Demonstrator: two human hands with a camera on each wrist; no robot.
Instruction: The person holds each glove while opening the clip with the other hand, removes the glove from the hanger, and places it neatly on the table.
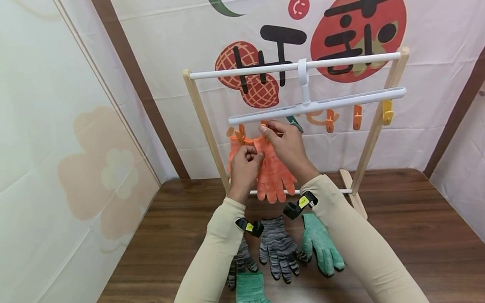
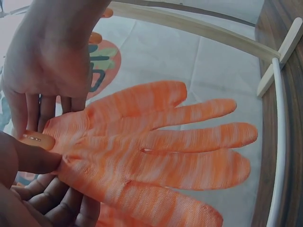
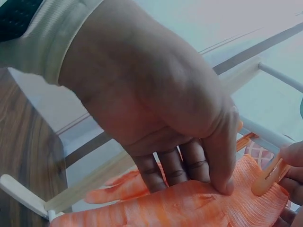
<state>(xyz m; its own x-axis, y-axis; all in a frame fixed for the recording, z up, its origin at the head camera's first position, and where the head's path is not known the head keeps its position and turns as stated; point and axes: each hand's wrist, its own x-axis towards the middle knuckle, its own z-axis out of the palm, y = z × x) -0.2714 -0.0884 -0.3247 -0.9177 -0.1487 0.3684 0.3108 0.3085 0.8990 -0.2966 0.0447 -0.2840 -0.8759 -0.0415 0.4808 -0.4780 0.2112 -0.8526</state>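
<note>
An orange knit glove [image 1: 272, 175] hangs fingers down below a white hanger [image 1: 339, 100]. My left hand [image 1: 245, 172] pinches the edge of this glove near its cuff, thumb against curled fingers. Above it, my right hand [image 1: 290, 148] pinches an orange clothespin [image 3: 270, 176] that sits over the cuff. Seen from the left wrist, the glove [image 2: 156, 142] spreads out flat, with the clothespin [image 2: 38, 140] between the right fingertips. A second orange glove [image 1: 234, 147] hangs just to the left, with an orange clothespin [image 1: 240, 134] at its cuff, partly behind my left hand.
The hanger hangs from a rack's white top bar [image 1: 353, 61]. Along it to the right are a green clip [image 1: 295, 124], two orange clips [image 1: 329, 120] and a yellow clip [image 1: 387, 113]. Grey striped gloves [image 1: 278, 249] and green gloves [image 1: 321, 246] lie on the wooden table [image 1: 157, 249].
</note>
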